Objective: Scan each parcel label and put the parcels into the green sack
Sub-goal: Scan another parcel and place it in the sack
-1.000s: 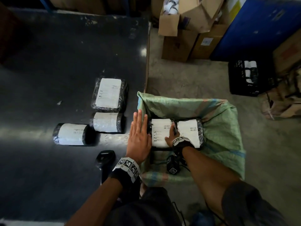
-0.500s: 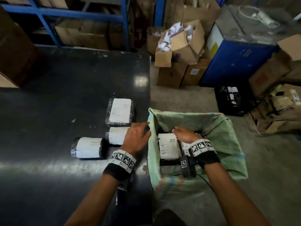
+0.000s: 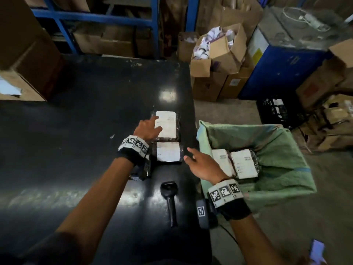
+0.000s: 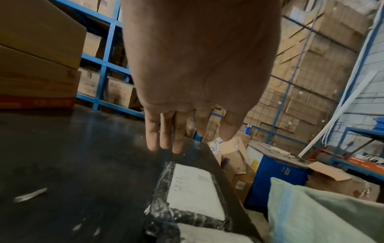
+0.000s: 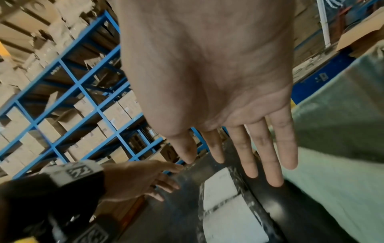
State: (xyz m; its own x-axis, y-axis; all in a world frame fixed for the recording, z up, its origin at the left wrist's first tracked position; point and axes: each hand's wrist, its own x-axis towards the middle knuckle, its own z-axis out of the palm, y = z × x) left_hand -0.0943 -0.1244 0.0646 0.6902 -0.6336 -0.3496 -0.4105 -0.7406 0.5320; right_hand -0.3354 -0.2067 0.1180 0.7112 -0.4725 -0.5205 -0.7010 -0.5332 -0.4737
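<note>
1. The green sack (image 3: 275, 146) stands open on the floor, its rim touching the right edge of the black bench (image 3: 76, 140)
2. Two parcels (image 3: 243, 163) with white labels lie side by side inside the sack, labels up
3. Left of the sack, near the bench edge, a far parcel (image 3: 168, 125) lies flat with its label up; a near parcel (image 3: 168, 151) lies just on the person's side of it, the two almost touching
4. The left hand (image 3: 148, 129) is over the left part of the far parcel, well left of the sack; its fingers (image 4: 164, 131) are straight and lie close together, thumb apart, holding nothing. In the left wrist view they are above the bench beyond the parcel, and I cannot tell whether they touch the label
5. The right hand (image 3: 202, 165) is at the sack's left rim, between the near parcel and the sack; its fingers (image 5: 264, 148) are straight and slightly spread, palm down, holding nothing
6. A black handheld scanner (image 3: 170, 199) lies on the bench left of the sack's near corner, handle toward the person, untouched by either hand
7. A small pale scrap (image 3: 112, 136) lies on the bench, farther left of the sack than the left hand
8. Beyond the sack stand brown cardboard boxes (image 3: 215, 73), a blue cabinet (image 3: 282, 73) and a black crate (image 3: 277, 109) on the floor
</note>
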